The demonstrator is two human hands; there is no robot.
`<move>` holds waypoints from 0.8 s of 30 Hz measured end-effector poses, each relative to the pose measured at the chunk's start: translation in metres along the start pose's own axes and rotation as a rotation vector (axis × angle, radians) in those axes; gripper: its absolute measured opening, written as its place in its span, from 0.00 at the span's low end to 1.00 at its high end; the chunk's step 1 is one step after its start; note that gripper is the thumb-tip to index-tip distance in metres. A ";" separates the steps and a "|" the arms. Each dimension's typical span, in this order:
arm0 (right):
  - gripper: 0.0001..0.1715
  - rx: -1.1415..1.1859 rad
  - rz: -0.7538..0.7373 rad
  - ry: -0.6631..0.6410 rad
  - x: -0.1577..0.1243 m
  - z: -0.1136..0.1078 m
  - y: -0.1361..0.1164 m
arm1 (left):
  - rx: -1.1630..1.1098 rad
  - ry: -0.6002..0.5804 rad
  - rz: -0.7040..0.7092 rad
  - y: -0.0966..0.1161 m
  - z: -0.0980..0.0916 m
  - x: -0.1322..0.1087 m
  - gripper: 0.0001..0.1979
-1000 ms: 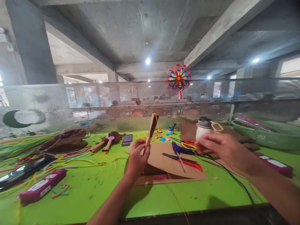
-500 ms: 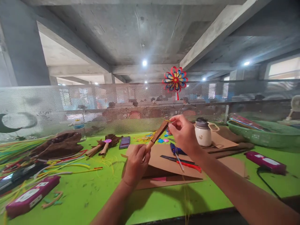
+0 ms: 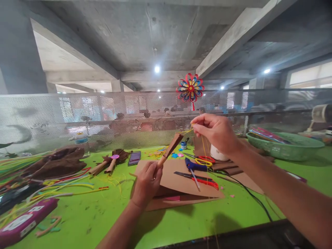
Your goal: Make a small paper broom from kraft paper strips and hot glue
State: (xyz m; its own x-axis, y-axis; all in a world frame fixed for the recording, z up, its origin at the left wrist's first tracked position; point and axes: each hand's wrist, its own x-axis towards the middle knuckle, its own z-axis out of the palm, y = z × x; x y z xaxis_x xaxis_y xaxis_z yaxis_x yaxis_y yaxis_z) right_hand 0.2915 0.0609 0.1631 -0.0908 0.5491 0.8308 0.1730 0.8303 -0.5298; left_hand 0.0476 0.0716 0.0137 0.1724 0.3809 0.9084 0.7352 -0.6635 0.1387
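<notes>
- Here, the left hand [image 3: 145, 183] is clamped on the lower end of the roll [image 3: 172, 147], above the cardboard [image 3: 168, 176].
- The roll is brown paper, pale below, darker and flared above, tilting rightward, its top jutting beyond the grip.
- Yellow string [image 3: 186, 131] runs from its tip to the right hand [image 3: 217, 134], pinched between thumb and forefinger.

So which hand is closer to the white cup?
Right. The right hand is in front of the white cup, partly hiding it. The left hand is farther off, to the cup's left, holding a brown roll.
</notes>
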 end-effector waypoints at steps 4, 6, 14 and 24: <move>0.09 -0.009 0.188 -0.396 -0.038 -0.003 -0.020 | -0.052 0.015 -0.061 0.001 -0.001 0.001 0.05; 0.12 -0.008 0.257 -0.725 -0.054 -0.007 -0.026 | -0.069 0.021 -0.098 0.002 -0.002 0.001 0.05; 0.10 -0.268 0.041 -0.269 -0.045 -0.005 -0.012 | -0.117 0.026 -0.159 0.000 -0.001 0.001 0.06; 0.06 -0.580 -0.150 0.022 -0.014 0.049 0.013 | -0.129 0.046 -0.076 0.004 -0.002 0.002 0.05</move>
State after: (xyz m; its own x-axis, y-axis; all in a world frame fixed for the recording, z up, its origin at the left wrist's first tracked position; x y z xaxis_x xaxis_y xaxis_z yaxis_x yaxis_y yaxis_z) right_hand 0.2472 0.0687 0.1365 -0.1367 0.4227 0.8959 0.6674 0.7076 -0.2320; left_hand 0.0496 0.0677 0.0167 0.0872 0.4055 0.9099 0.6541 -0.7123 0.2547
